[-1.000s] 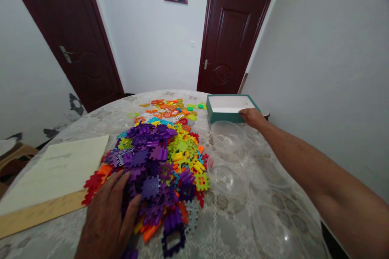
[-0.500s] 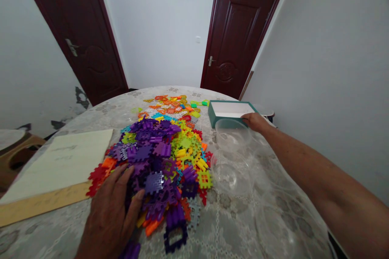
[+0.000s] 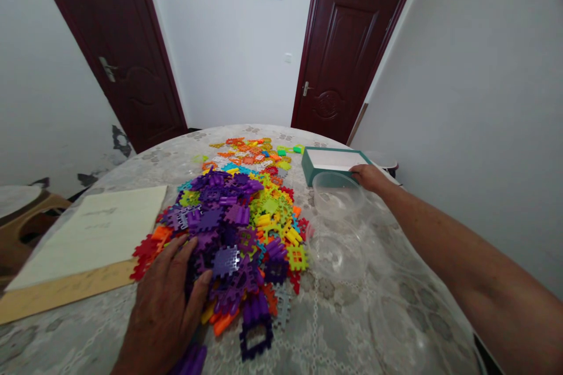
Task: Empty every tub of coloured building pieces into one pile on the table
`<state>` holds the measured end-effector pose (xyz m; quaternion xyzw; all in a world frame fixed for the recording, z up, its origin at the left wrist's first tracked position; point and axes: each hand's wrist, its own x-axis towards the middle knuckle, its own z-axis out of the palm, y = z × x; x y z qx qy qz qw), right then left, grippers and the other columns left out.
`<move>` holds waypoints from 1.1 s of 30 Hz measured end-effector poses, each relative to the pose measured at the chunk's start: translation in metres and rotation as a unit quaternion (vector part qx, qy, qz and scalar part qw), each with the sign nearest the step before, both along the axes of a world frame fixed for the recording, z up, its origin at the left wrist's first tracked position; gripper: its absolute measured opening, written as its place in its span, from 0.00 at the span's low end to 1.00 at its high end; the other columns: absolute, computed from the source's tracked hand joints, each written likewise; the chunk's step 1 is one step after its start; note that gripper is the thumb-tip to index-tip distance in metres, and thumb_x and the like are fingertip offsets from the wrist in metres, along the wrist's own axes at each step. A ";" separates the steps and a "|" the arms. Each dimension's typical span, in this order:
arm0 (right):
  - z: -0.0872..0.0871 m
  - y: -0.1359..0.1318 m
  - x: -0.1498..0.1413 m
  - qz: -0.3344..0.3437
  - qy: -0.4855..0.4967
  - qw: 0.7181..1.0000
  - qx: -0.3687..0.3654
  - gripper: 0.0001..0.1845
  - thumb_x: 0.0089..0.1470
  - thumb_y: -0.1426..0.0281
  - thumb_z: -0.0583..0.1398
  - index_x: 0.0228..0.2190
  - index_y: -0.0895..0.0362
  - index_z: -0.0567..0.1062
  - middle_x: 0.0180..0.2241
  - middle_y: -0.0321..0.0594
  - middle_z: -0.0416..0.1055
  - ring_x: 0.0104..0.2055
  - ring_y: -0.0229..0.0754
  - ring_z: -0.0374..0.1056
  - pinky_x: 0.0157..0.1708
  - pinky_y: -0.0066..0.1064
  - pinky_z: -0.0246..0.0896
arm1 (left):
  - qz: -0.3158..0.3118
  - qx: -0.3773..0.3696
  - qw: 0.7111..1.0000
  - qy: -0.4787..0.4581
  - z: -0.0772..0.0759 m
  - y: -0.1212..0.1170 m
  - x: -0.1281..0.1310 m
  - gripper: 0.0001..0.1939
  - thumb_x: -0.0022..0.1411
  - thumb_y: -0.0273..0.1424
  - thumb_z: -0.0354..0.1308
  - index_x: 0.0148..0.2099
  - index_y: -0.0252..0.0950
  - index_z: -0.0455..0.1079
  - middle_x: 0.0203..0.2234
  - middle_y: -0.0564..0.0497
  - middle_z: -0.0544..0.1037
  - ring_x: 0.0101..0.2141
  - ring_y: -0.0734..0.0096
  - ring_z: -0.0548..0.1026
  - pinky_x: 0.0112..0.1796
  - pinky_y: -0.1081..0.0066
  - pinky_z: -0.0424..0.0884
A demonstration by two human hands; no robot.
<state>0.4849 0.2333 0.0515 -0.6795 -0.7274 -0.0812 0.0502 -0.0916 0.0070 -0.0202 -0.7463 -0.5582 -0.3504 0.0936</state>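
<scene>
A big heap of interlocking plastic building pieces [image 3: 226,261], mostly purple with yellow, lime, red and orange, lies in the middle of the table. My left hand [image 3: 165,302] rests on the heap's near left side, fingers stretched and thumb apart, holding nothing. Farther off on the right, my right hand [image 3: 368,177] grips the near right rim of a shallow green box [image 3: 311,171] with a white inside. Its fingers are partly hidden by the rim. Two clear plastic bowls stand close by: one bowl [image 3: 338,196] just in front of the box, another bowl [image 3: 336,258] nearer to me.
Flat on the left lies a cream paper sheet [image 3: 94,228] with a tan strip [image 3: 70,290] along its near edge. More orange and white pieces [image 3: 250,152] are spread behind the heap. The round table [image 3: 325,334] wears a patterned cloth. A wooden stool [image 3: 41,225] stands at left.
Both hands stay in nearly the same places on the heap and the box. The whole view has shifted very slightly; no piece has visibly moved.
</scene>
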 end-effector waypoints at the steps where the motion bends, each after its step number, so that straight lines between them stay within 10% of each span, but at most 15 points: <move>1: 0.001 -0.002 0.000 -0.011 -0.001 1.000 0.003 0.19 0.62 0.66 0.63 0.52 0.51 0.85 0.51 0.43 0.83 0.55 0.51 0.76 0.58 0.36 0.67 | -0.002 -0.001 1.000 -0.001 0.000 0.000 0.000 0.30 0.74 0.44 0.50 0.73 0.41 0.57 0.68 0.38 0.66 0.68 0.43 0.66 0.68 0.40 0.62; 13: 0.050 -0.075 0.054 -0.161 -0.049 0.986 -0.015 0.20 0.63 0.65 0.60 0.52 0.53 0.84 0.54 0.53 0.81 0.55 0.55 0.77 0.54 0.41 0.69 | -0.027 0.011 1.000 -0.002 0.004 0.010 0.001 0.33 0.74 0.48 0.47 0.73 0.38 0.57 0.64 0.33 0.69 0.66 0.36 0.66 0.66 0.36 0.63; 33: 0.003 -0.091 0.066 -0.221 -0.025 0.975 -0.026 0.20 0.66 0.68 0.56 0.47 0.60 0.87 0.48 0.60 0.82 0.50 0.54 0.80 0.50 0.36 0.71 | -0.015 0.007 1.000 0.023 0.001 0.017 -0.003 0.33 0.74 0.48 0.45 0.73 0.37 0.56 0.62 0.32 0.70 0.64 0.35 0.68 0.65 0.33 0.64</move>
